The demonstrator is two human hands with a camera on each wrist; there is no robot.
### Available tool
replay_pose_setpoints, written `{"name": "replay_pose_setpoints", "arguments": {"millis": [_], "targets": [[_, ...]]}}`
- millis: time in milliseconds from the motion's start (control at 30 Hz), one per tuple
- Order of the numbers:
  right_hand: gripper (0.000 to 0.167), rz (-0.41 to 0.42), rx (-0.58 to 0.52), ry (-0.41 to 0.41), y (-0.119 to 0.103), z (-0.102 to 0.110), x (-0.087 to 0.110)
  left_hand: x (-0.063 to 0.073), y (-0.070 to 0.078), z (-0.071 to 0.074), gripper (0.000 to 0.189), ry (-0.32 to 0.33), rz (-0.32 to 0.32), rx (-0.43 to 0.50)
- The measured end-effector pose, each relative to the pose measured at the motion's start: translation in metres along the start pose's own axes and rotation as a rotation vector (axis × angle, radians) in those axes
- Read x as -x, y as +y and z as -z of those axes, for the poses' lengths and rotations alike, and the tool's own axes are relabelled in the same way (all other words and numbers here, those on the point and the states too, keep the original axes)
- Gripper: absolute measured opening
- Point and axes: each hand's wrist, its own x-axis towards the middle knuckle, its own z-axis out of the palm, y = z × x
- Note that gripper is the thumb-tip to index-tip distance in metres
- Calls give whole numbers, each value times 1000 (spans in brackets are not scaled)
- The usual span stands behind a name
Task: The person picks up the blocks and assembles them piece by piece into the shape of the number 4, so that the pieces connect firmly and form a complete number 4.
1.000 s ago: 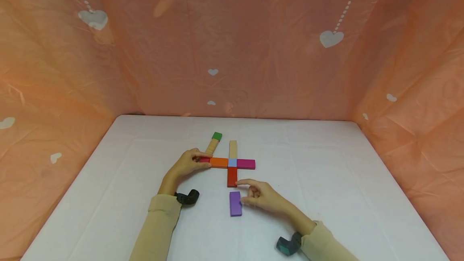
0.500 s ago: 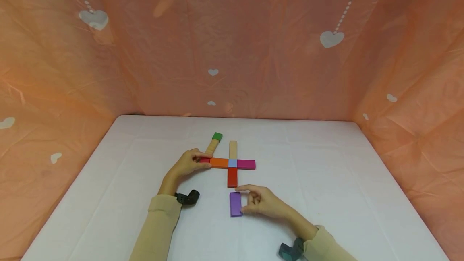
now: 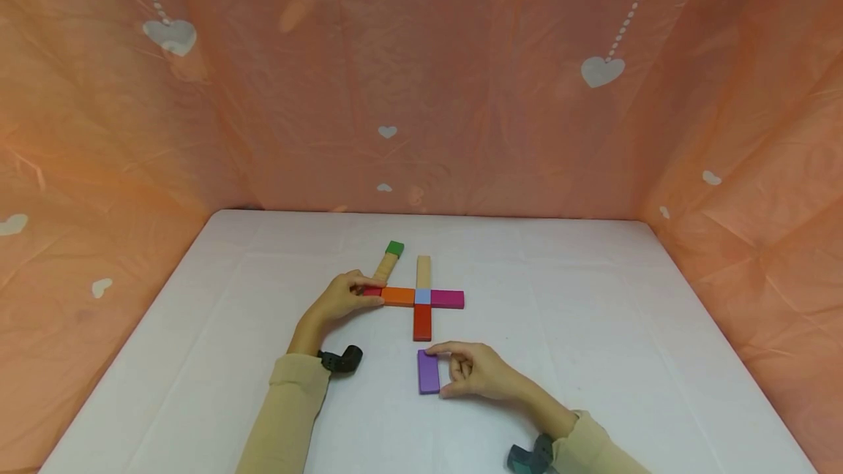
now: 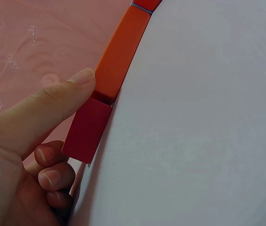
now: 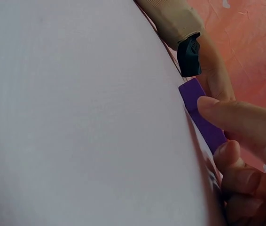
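Note:
My left hand (image 3: 344, 294) grips the crimson block (image 4: 88, 131) between thumb and index finger, the thumb tip reaching the orange block (image 3: 398, 297). The orange block's right end meets a light blue block (image 3: 423, 296). A magenta block (image 3: 448, 299), a red block (image 3: 422, 322) and a plain wooden block (image 3: 424, 271) lie around the blue one, forming a cross. Nearer than the red block lies a purple block (image 3: 428, 372). My right hand (image 3: 484, 371) pinches it, index finger at its far end, thumb at its near right corner; the other fingers are curled.
Behind my left hand, several plain wooden pieces (image 3: 386, 267) form a slanted row with a green block (image 3: 394, 248) at its end. White cloth covers the table (image 3: 579, 298). An orange curtain (image 3: 448, 115) hangs along the back and sides.
My right index finger has moved from the red block's near end toward the purple block's far end, and the thumb has slid toward its near corner. The left hand stays put.

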Motion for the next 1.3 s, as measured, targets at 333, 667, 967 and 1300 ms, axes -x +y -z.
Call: {"name": "replay_pose_setpoints", "arguments": {"millis": [333,667,967,1300], "targets": [[54,18,1,17,-4,0,-1,-1,-2,1,35,-1,-19,3],[53,45,30,24,-2,0,-2,-2,-2,0,34,-1,-12,11],[51,38,61,41,-3,-1,-3,-2,-4,0,34,0,-30,12],[52,51,46,35,-8,-6,-6,-1,-3,1,34,0,-28,7]]}}
